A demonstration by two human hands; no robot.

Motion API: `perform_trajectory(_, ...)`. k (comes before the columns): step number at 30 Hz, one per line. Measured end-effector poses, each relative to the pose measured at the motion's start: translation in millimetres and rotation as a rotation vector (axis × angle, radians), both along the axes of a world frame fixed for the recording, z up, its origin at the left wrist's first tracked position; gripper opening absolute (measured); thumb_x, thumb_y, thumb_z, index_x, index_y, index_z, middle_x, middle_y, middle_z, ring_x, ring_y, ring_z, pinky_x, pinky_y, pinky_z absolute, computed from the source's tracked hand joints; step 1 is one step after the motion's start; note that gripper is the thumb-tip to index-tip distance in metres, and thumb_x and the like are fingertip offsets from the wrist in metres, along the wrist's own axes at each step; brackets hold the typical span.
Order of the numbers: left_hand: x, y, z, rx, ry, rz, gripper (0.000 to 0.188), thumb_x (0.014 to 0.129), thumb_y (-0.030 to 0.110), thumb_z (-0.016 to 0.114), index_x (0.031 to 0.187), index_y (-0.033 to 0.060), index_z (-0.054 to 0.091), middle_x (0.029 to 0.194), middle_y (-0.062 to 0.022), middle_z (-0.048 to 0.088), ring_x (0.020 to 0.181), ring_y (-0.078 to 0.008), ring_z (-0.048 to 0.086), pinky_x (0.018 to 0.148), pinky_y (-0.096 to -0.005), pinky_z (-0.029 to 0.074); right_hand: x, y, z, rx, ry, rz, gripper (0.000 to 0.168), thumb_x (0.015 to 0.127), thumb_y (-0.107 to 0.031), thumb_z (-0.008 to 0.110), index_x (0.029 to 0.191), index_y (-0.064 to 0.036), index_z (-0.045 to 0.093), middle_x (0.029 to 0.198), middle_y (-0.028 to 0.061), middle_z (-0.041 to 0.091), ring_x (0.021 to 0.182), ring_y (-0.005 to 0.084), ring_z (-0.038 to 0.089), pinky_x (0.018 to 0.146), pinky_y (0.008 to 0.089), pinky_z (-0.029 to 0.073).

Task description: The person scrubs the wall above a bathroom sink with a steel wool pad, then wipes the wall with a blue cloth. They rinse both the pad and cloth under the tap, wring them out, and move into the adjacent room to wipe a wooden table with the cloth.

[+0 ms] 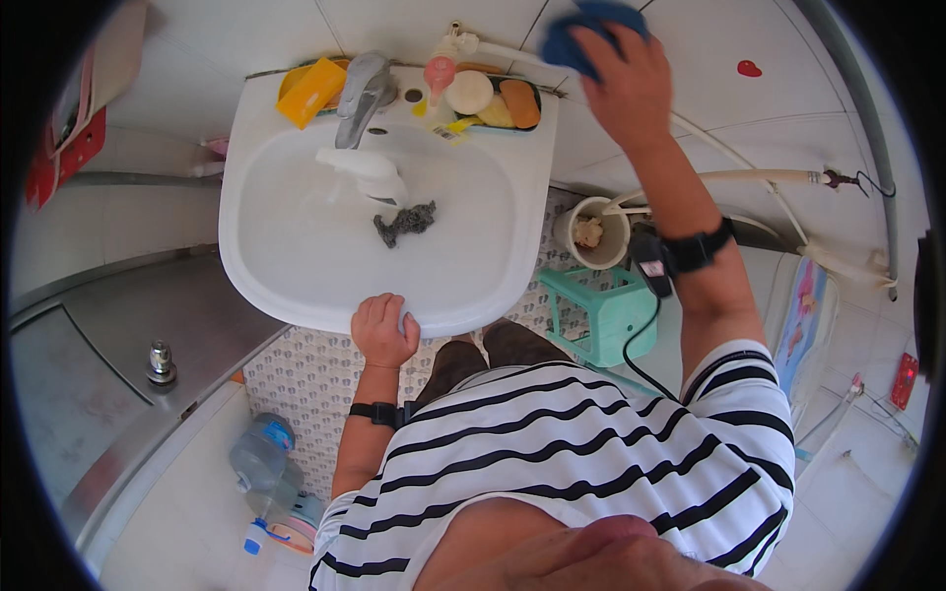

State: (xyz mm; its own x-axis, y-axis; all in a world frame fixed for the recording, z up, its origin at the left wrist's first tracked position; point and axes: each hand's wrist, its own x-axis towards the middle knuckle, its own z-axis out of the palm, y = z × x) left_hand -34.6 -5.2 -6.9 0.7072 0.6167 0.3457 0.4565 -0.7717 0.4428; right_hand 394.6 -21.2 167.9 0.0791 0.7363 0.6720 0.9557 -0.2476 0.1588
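Note:
A blue cloth (570,46) is pressed against the white wall tiles under my right hand (628,81), up and to the right of the washbasin. My left hand (384,329) curls over the front rim of the white washbasin (295,266). Inside the bowl lie a dark steel wool scourer (406,223) and a white plastic bottle (369,173) on its side. A grey metal faucet (362,96) stands at the basin's back. Beside it are a yellow-orange box-like item (312,92) and a soap dish (528,127) with several soap bars.
A white pipe (510,53) with a pink-handled valve (440,72) runs along the wall. Right of the basin are a waste bucket (597,255) and a green plastic stool (602,314). A metal counter (214,318) stands left, with large plastic bottles (259,454) on the floor below.

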Motion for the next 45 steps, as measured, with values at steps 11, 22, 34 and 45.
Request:
perform_trajectory(11, 0.5, -2.5, -1.3, -0.022, -0.013, -0.004, 0.024, 0.067, 0.016, 0.06, 0.089, 0.0071, 0.063, 0.092, -0.0093, 0.062, 0.085, -0.0304, 0.058, 0.073, -0.0408, 0.046, 72.8, -79.1, -57.9, -0.206, -0.465, -0.138, 0.033, 0.078, -0.017, 0.058, 0.108, -0.022, 0.069, 0.096, -0.0026, 0.061, 0.125, 0.0242, 0.046, 0.1, 0.0493, 0.033)
perform_trajectory(22, -4.3, 0.0, -1.9, 0.006, 0.018, -0.005, 0.026, 0.066, 0.017, 0.061, 0.09, 0.008, 0.063, 0.094, -0.0074, 0.062, 0.088, -0.0291, 0.058, 0.072, -0.0404, 0.045, 18.4, 14.7, -26.8, -0.093, -0.43, -0.136, 0.036, 0.08, -0.015, 0.058, 0.114, -0.025, 0.066, 0.108, -0.0024, 0.057, 0.122, 0.0242, 0.044, 0.1, 0.0428, 0.031)
perform_trajectory(34, -1.7, 0.4, -1.7, 0.009, 0.013, 0.014, 0.027, 0.064, 0.018, 0.062, 0.09, 0.0078, 0.064, 0.095, -0.0065, 0.062, 0.088, -0.028, 0.059, 0.07, -0.0398, 0.045, 26.9, 5.0, -38.6, -0.112, -0.456, -0.153, 0.035, 0.077, -0.015, 0.06, 0.111, -0.025, 0.066, 0.108, 0.0014, 0.054, 0.116, 0.0285, 0.043, 0.095, 0.0424, 0.032)
perform_trajectory(45, -1.2, 1.2, -1.0, 0.009, -0.01, 0.035, 0.027, 0.064, 0.018, 0.062, 0.088, 0.0071, 0.064, 0.092, -0.0064, 0.062, 0.084, -0.0282, 0.06, 0.068, -0.0384, 0.046, 9.2, 42.5, 13.3, 0.02, -0.531, -0.221, 0.042, 0.076, -0.016, 0.059, 0.115, -0.032, 0.066, 0.109, 0.0004, 0.056, 0.111, 0.0326, 0.045, 0.091, 0.0478, 0.034)
